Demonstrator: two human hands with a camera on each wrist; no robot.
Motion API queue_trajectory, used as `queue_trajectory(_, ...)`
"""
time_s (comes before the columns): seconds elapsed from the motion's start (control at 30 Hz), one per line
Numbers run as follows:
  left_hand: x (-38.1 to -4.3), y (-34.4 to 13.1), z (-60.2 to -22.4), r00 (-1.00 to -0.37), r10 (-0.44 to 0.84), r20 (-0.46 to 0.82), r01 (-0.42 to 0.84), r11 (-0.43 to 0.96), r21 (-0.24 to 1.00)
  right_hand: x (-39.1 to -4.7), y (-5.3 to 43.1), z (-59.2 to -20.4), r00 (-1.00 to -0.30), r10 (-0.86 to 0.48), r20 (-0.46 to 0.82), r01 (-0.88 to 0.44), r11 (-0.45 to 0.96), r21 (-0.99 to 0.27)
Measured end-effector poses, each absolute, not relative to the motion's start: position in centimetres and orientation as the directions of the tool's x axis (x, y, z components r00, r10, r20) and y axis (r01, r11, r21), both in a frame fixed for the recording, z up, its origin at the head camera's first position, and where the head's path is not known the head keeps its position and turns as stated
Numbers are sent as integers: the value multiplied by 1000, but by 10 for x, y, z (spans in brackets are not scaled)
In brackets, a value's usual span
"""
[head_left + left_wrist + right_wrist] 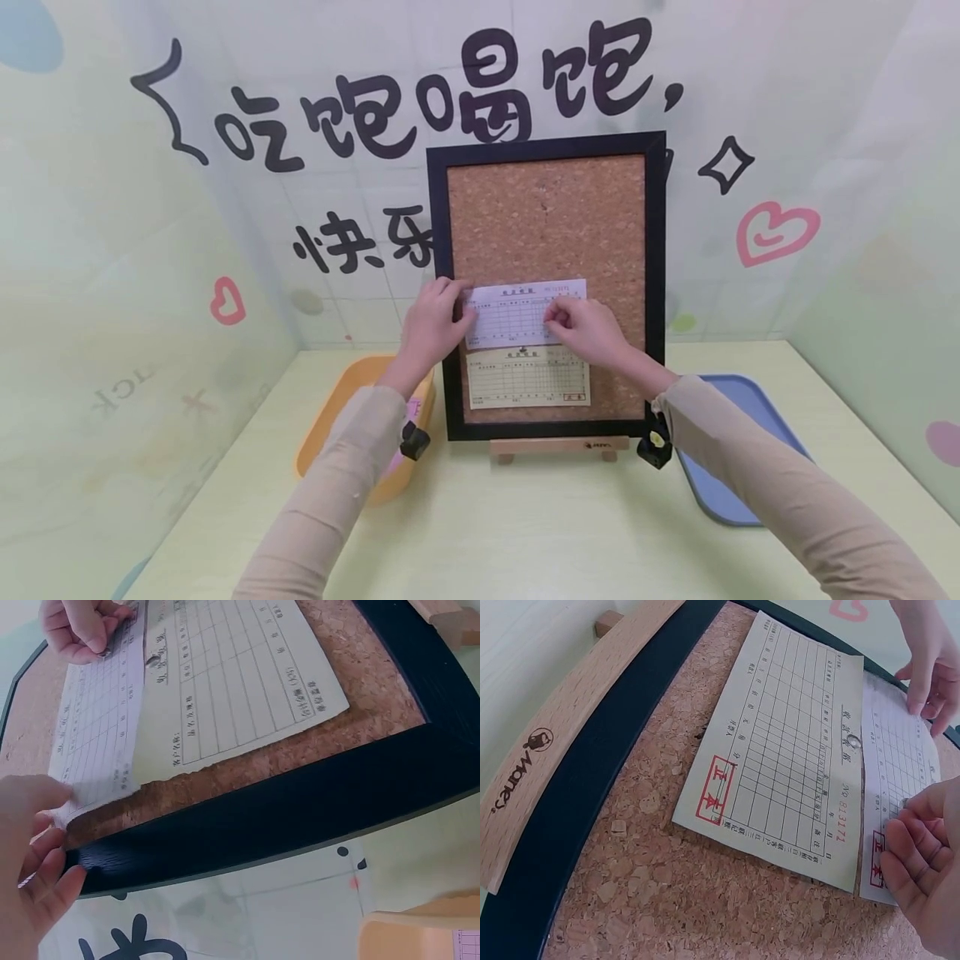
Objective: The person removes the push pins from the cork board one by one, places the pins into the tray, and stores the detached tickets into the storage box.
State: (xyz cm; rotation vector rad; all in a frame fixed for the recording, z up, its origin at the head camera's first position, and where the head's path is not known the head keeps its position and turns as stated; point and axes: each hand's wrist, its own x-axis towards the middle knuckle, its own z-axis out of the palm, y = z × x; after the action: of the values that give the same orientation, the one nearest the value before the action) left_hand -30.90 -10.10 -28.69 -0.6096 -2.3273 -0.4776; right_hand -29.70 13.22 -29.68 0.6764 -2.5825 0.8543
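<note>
Left hand [438, 321] pinches a ruled white, red-stamped slip [510, 317]; right hand [590, 329] pinches a tiny object [105, 653].

Pale back wall [360, 42] carries bold black lettering [491, 100] and pink heart [768, 240], left wall [112, 275] bears grey marks [105, 399], perhaps letters, too faint to read, light yellowish tabletop [525, 525] below, softly lit.

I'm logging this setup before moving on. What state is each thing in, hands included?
Corkboard, upright on a wooden stand
Upper slip, against the cork, grid blank
Lower slip, pinned at its top edge, grid blank
Left hand, touching the upper slip's left edge
Right hand, pinching something too small to identify
Orange tray, holding pink paper
Blue tray, partly hidden by the right sleeve
</note>
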Motion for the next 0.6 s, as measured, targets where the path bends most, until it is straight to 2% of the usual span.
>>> queue_trajectory(0.1,-308,-100,-285,-699,290,654,532,822,204,-297,132,-296,-830,-331,450,-534,706,-465)
queue_trajectory(0.33,-308,-98,-283,-702,296,648,545,808,222,-298,132,-297,-825,-332,457,-540,700,-467)
queue_trajectory(0.6,-311,-96,-277,-742,312,593,557,779,287,-299,132,-298,-821,-334,463,-544,704,-456)
